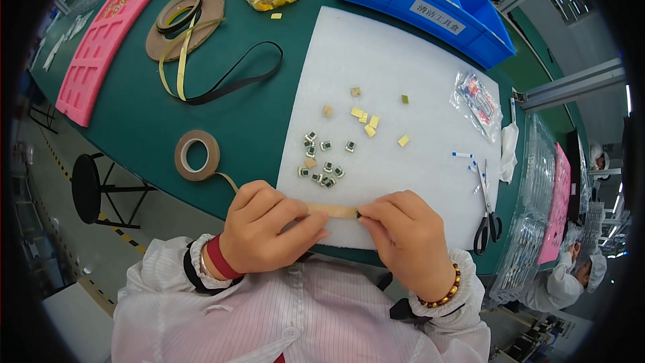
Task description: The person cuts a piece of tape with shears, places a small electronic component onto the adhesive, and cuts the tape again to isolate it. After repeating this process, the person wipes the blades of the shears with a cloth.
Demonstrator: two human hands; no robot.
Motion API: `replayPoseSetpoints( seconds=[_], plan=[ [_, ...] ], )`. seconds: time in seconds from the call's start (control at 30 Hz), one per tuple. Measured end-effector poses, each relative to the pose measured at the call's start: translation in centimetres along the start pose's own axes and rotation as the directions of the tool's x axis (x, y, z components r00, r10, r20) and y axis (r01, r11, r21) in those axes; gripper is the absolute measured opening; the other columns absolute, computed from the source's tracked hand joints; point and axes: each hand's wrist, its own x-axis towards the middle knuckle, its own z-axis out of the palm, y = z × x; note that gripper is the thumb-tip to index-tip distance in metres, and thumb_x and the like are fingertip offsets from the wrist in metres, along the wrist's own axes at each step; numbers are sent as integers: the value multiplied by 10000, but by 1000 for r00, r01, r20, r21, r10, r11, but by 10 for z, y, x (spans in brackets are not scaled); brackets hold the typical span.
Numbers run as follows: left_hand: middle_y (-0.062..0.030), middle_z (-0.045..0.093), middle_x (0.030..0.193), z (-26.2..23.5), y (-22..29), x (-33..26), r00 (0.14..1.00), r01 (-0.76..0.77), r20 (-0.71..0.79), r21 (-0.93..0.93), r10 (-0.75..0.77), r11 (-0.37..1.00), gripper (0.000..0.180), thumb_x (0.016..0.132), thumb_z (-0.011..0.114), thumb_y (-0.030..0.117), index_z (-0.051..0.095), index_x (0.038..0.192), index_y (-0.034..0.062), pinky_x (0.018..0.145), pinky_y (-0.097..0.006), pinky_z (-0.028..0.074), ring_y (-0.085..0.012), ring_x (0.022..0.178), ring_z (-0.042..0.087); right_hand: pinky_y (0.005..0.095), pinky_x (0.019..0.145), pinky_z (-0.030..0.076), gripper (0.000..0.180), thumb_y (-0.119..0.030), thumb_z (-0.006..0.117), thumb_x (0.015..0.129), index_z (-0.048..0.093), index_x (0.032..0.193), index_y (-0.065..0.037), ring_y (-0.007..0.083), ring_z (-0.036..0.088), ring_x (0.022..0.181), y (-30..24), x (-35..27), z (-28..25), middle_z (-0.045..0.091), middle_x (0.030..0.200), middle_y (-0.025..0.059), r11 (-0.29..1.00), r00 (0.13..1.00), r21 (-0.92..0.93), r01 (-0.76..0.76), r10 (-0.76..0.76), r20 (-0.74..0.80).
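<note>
Left hand (pixel 265 228) and right hand (pixel 403 232) pinch a tape strip (pixel 334 211), apparently taut.

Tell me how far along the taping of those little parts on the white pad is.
Possibly done: several small tan-yellow squares lie apart on the white pad. In hand: the left hand and right hand stretch a tan tape strip, and the right fingertips pinch a small dark part at its end. Left: a cluster of small dark components lies bare on the pad.
</note>
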Motion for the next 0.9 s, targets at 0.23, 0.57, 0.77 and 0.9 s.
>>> replayPoseSetpoints(
  seconds=[0.23,0.57,0.77,0.9],
  plan=[
    [38,633,833,-17,-1,29,930,286,-147,-289,-338,913,345,622,951,66,677,817,144,711,-336,382,-182,755,519,382,852,544,222,20,726,879,681,1095,49,317,675,925,46,-74,-50,671,1021,178,817,740,-116,-565,439,-510],
    [-7,676,803,-28,-3,46,762,500,121,-734,-636,459,243,835,881,82,644,884,63,709,-272,461,-102,781,582,429,999,482,543,53,691,883,565,1409,16,355,630,1071,70,-150,-57,655,1178,221,698,679,-171,-696,561,-473],
    [-26,655,876,-32,-3,47,707,569,247,-755,-663,326,209,889,812,28,695,1059,-2,798,-258,457,-101,809,570,419,1048,446,611,76,683,868,539,1457,-3,307,595,1168,70,-145,-65,635,1249,188,672,615,-50,-739,641,-459],
    [-26,654,887,-37,-2,50,788,539,164,-651,-594,535,173,911,790,31,729,1067,-12,794,-260,450,-103,826,569,361,1002,426,658,61,671,845,514,1479,-8,244,578,1150,65,-136,-71,609,1273,133,750,591,65,-659,569,-571]
  ],
)
